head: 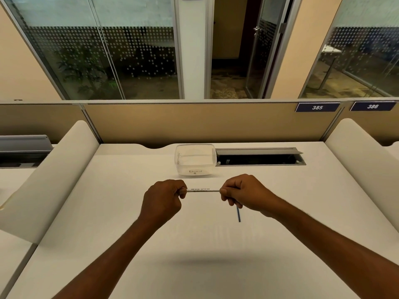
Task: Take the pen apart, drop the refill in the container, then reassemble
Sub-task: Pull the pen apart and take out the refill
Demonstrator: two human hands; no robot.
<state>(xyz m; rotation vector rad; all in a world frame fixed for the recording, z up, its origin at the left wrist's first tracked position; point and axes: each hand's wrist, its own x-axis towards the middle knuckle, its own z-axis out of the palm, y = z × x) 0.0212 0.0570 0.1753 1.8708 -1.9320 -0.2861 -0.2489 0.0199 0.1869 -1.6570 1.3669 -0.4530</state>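
Observation:
A thin white pen barrel (203, 190) with small printed text is held level above the desk, between both fists. My left hand (164, 198) grips its left end and my right hand (241, 194) grips its right end. A slim blue refill (238, 214) sticks down and out from under my right hand; whether the hand holds it or it lies on the desk, I cannot tell. Behind the pen stands a clear plastic container (195, 159) with a handwritten label on its front wall. Both pen ends are hidden inside the fists.
The white desk (129, 212) has an open grey cable tray (259, 157) right of the container. Low white dividers (54, 180) flank the desk on both sides. A tan partition runs along the back, with number plates 385 and 386.

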